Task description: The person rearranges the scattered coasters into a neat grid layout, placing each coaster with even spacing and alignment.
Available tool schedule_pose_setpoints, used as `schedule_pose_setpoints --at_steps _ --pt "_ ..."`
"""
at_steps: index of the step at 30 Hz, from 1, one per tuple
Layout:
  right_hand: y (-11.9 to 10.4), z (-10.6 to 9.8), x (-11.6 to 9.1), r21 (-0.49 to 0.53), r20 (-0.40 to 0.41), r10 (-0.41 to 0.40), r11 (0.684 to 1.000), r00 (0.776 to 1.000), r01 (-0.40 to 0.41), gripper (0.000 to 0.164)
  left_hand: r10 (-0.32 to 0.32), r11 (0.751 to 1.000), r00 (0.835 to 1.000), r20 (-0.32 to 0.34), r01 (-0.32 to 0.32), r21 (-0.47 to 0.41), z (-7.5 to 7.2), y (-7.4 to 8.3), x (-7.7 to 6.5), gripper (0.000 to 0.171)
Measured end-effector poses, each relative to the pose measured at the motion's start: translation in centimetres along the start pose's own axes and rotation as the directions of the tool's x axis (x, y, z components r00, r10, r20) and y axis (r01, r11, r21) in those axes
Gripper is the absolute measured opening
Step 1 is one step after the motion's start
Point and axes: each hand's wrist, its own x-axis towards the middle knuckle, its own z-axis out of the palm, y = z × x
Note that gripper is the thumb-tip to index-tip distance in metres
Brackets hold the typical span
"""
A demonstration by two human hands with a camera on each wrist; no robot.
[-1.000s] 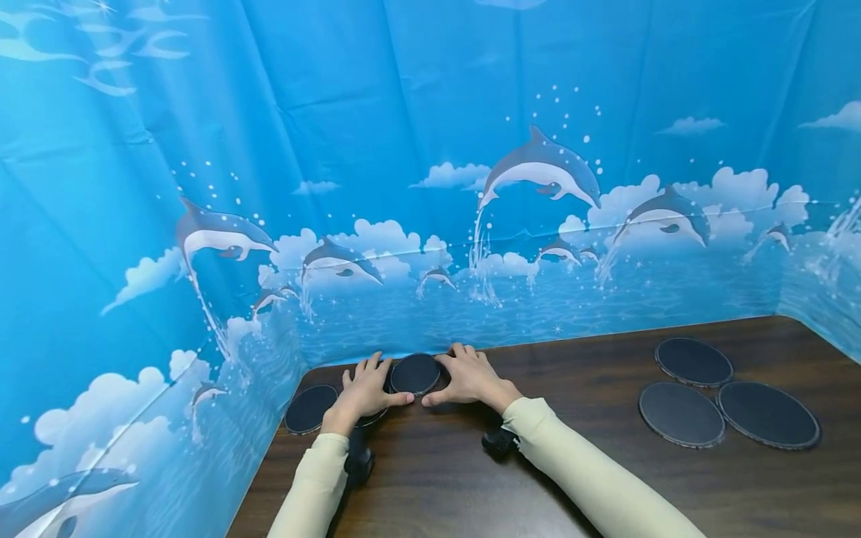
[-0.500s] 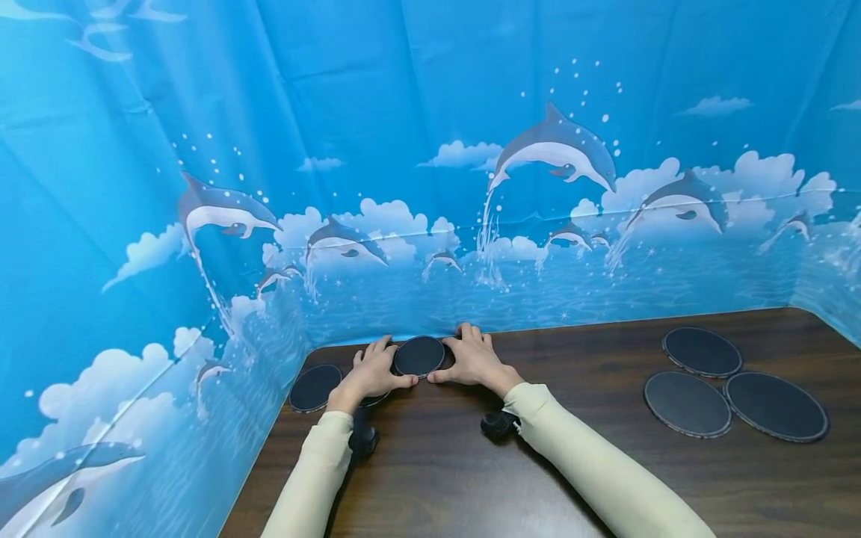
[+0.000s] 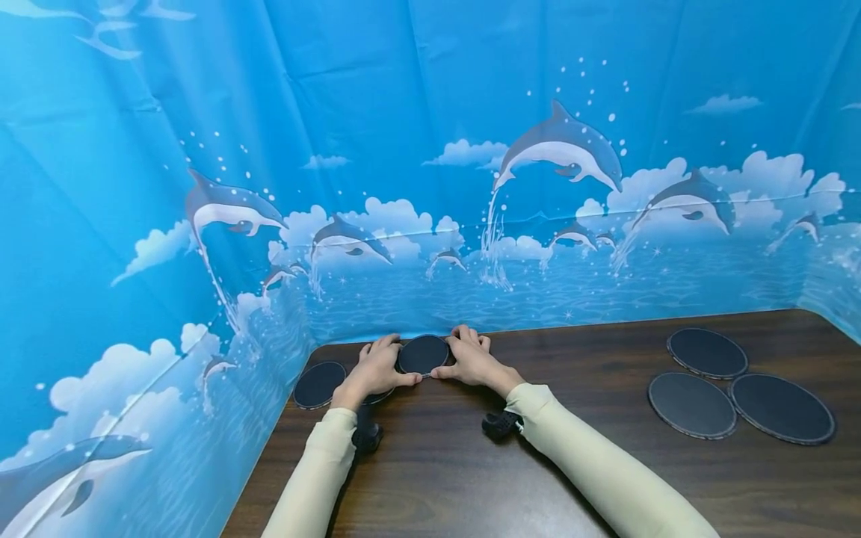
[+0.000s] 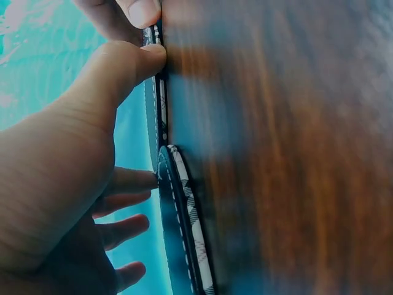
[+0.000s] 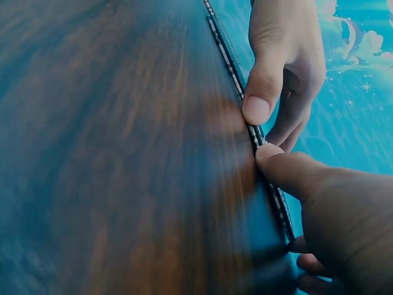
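A round black coaster [image 3: 423, 354] with a stitched rim lies at the table's far edge between my two hands. My left hand [image 3: 377, 368] holds its left side, the thumb on the near rim. On the opposite side my right hand [image 3: 474, 362] grips it, fingers bent over toward the far edge. Both thumbs meet the near rim close together, seen also in the right wrist view on the coaster's edge [image 5: 277, 206]. Partly hidden under my left hand is a second coaster [image 3: 379, 397]; its rim [image 4: 182, 227] touches or nearly touches the first. A third coaster [image 3: 320, 385] lies farther left.
Three more black coasters, at the back [image 3: 708, 353], front left [image 3: 693, 404] and front right [image 3: 782, 409], lie clustered on the table's right. A blue dolphin-print curtain [image 3: 417, 164] stands along the back and sides of the brown wooden table [image 3: 444, 471].
The head view has shifted slightly. Both hands stay around the same coaster, their thumbs still at its near rim, with the right fingers a little more bent. The other coasters keep their places.
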Motion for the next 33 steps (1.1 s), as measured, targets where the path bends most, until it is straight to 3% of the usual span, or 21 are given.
schedule_pose_setpoints --at_steps 11,18,25,33 --pt "0.2 -0.8 -1.0 0.041 -0.029 -0.065 0.997 0.997 0.066 0.069 0.002 0.999 0.999 -0.038 -0.004 -0.043 0.3 0.4 -0.4 0.083" --pt "0.1 -2.5 -1.7 0.001 -0.086 -0.107 0.994 0.991 0.107 0.073 0.026 0.995 0.996 -0.088 -0.034 -0.095 -0.6 1.1 -0.8 0.084" --pt "0.4 -5.0 -3.8 -0.019 -0.118 -0.086 0.996 0.989 0.084 0.075 0.058 0.988 0.989 -0.137 -0.077 -0.133 -1.6 3.6 -0.7 0.083" --pt "1.6 -5.9 -7.0 0.014 -0.111 -0.059 0.998 0.992 0.061 0.074 0.072 0.985 0.988 -0.139 -0.093 -0.148 -0.3 6.4 -1.1 0.081"
